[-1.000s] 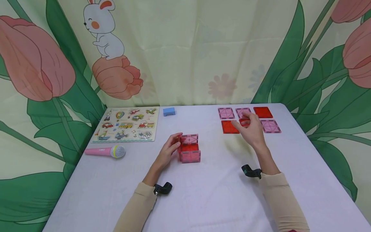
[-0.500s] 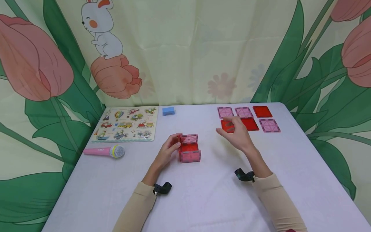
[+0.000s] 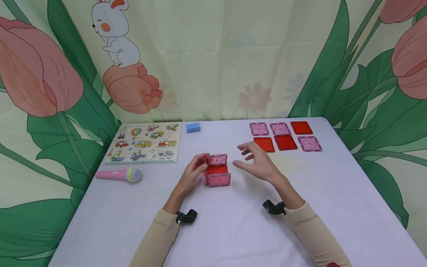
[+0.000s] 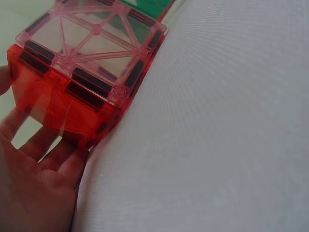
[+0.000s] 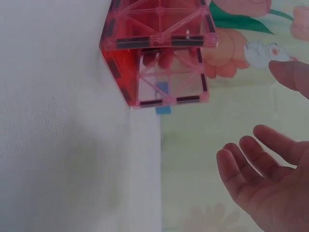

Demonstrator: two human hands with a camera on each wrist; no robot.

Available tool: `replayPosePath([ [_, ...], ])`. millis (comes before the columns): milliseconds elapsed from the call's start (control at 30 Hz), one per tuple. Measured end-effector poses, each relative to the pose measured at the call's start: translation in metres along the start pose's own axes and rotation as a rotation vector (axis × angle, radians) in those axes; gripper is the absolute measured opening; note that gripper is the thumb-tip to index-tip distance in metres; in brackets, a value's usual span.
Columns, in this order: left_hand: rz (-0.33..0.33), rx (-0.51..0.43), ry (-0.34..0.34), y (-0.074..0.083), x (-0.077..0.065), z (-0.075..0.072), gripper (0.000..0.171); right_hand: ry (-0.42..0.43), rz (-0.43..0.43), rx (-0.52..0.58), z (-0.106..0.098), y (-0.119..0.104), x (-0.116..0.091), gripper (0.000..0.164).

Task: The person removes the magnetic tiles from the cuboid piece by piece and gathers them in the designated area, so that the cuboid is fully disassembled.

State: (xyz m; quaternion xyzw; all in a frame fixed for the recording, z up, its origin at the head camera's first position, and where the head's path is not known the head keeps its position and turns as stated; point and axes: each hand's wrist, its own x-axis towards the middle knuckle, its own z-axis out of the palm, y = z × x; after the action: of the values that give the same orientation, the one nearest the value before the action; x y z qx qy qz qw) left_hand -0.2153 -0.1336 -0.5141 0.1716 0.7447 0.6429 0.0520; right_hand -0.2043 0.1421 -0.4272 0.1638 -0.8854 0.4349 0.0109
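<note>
My left hand (image 3: 191, 174) holds a small box of magnetic tiles (image 3: 218, 180) at its left side, with fingers along the red wall (image 4: 53, 99). The box has a red floor, clear pink walls (image 4: 96, 41) at the near and far sides, and an uncovered top. Its right side is also without a wall, as the right wrist view shows. Just right of the box, my right hand (image 3: 258, 162) hovers with nothing in it, fingers loosely bent and thumb apart (image 5: 270, 169). Behind it lie flat red tiles (image 3: 285, 142) and pink tiles (image 3: 310, 144) in two rows.
On the left lie a picture puzzle board (image 3: 144, 143) and a pink toy microphone (image 3: 119, 174). A blue block (image 3: 193, 127) sits by the back edge of the white-covered table (image 3: 213, 230). A printed curtain (image 3: 207, 59) hangs behind.
My right hand has come from over the flat tiles leftward and nearer, to beside the box, uncovering the tiles. My left hand and the box have stayed in place.
</note>
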Motion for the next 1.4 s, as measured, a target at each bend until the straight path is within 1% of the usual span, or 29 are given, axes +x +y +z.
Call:
replayPosePath([
  [233,-0.002,-0.008,0.001,0.0,0.0,-0.001,0.045,-0.077,-0.038,-0.004,0.011,-0.007,-0.004,0.054],
  [367,-0.003,-0.003,0.002,0.0,0.0,0.0,0.044,-0.148,-0.049,-0.002,0.018,-0.009,-0.006,0.054],
  [567,-0.009,-0.014,0.003,0.0,0.0,0.0,0.043,-0.276,-0.03,-0.002,0.029,-0.009,-0.008,0.055],
  [733,-0.02,-0.03,0.003,0.001,0.0,0.001,0.044,-0.337,-0.017,-0.017,0.035,-0.012,-0.009,0.051],
  [867,-0.037,-0.013,0.004,0.001,0.0,0.001,0.045,-0.356,-0.022,-0.058,0.038,-0.012,-0.01,0.038],
  [1033,-0.049,-0.002,0.0,0.002,0.001,0.0,0.045,-0.354,-0.046,-0.101,0.04,-0.012,-0.009,0.023],
  [1233,-0.025,-0.002,0.002,0.002,0.0,0.001,0.045,-0.359,-0.066,-0.132,0.04,-0.013,-0.009,0.016],
  [1400,-0.009,-0.025,0.003,0.002,0.0,0.0,0.043,-0.388,-0.093,-0.142,0.039,-0.015,-0.009,0.015],
])
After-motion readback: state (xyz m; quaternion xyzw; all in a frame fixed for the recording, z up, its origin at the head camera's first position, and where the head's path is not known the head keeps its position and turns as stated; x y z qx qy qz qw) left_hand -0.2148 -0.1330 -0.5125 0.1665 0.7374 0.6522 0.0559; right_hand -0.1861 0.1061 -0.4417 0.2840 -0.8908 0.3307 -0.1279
